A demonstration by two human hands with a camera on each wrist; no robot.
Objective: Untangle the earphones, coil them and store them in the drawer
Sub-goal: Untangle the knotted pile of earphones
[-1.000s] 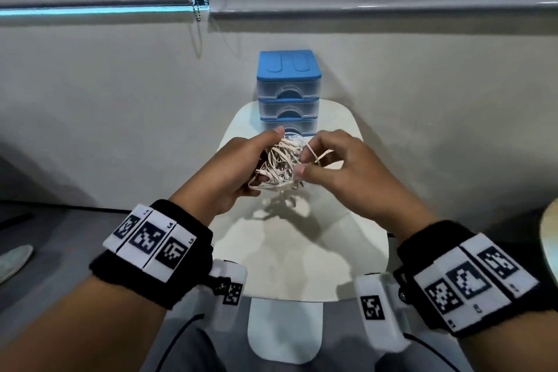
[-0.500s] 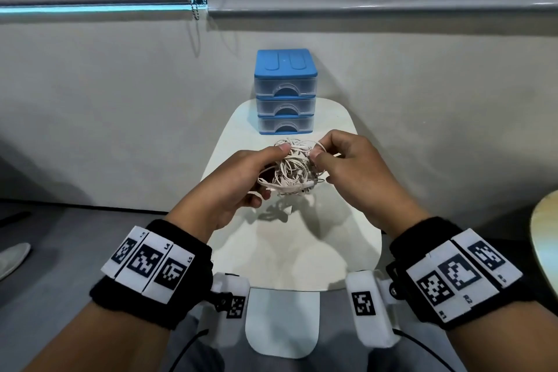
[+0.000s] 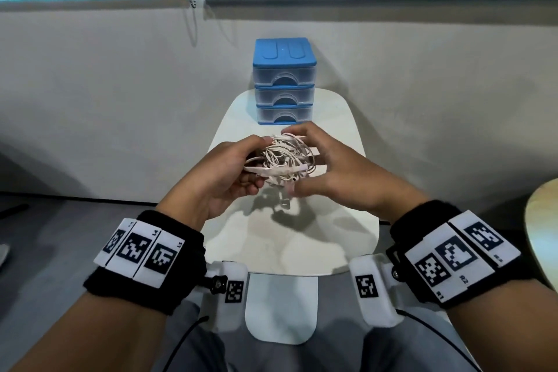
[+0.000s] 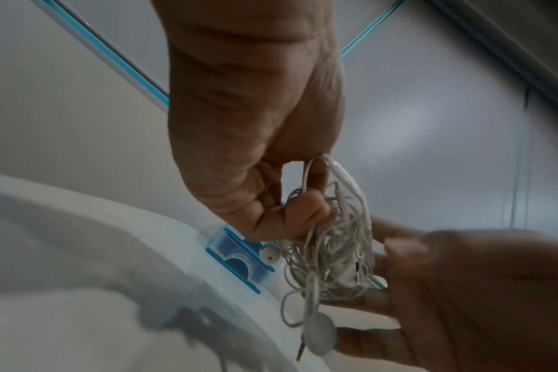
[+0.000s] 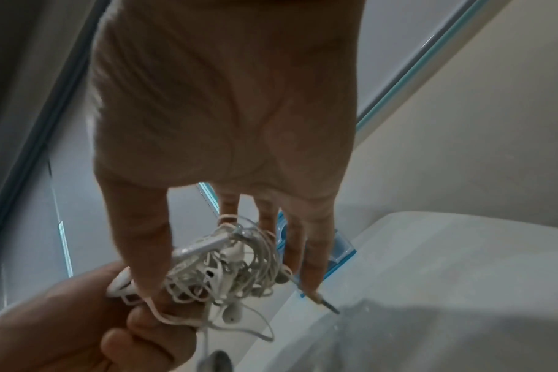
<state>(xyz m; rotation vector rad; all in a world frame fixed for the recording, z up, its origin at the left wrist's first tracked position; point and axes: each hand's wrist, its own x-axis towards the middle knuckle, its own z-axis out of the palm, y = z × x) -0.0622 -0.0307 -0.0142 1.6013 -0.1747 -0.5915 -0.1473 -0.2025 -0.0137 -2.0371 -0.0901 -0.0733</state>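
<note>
Holding a tangled wad of white earphones above the white surface at mid-frame, you grip it from both sides. Your left hand curls its fingers around the wad's left side, thumb on top. Your right hand cups the other side, its fingers spread and fairly straight behind the cords, thumb under the lower edge. One earbud dangles below, and the plug sticks out at the lower right of the right wrist view. Just behind the hands, the blue-topped drawer unit stands with all three drawers closed.
</note>
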